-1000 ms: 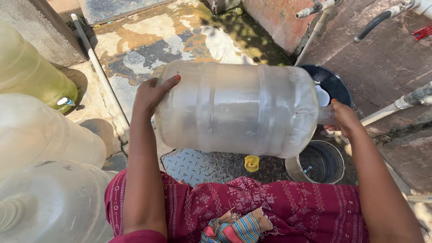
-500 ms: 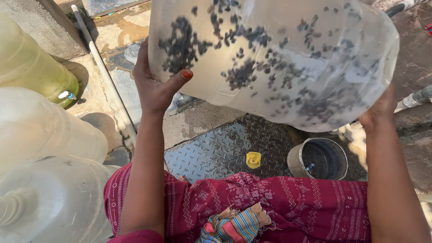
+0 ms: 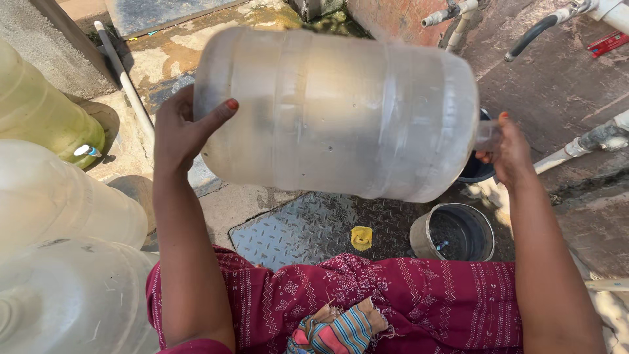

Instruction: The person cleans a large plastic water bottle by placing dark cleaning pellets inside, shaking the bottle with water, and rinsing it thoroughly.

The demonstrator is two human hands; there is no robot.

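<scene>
A large clear plastic water jug (image 3: 341,111) lies on its side in the air between my hands, blurred by motion. My left hand (image 3: 183,128) presses flat against its bottom end on the left. My right hand (image 3: 508,147) grips the neck end on the right. Below the jug lies a metal tread plate (image 3: 308,226) with a small yellow cap (image 3: 361,237) on it. My lap, in red patterned cloth (image 3: 367,295), fills the bottom of the view.
A small grey bucket (image 3: 453,233) stands right of the cap; a dark basin (image 3: 477,169) sits behind it. Two clear jugs (image 3: 65,262) and a yellowish one (image 3: 39,108) stand at left. White pipes (image 3: 576,147) and a black hose (image 3: 537,29) run along the right wall.
The jug was swung up close to the camera, showing dark specks inside, and has now come back down to a level sideways hold. Both hands stayed on its ends.
</scene>
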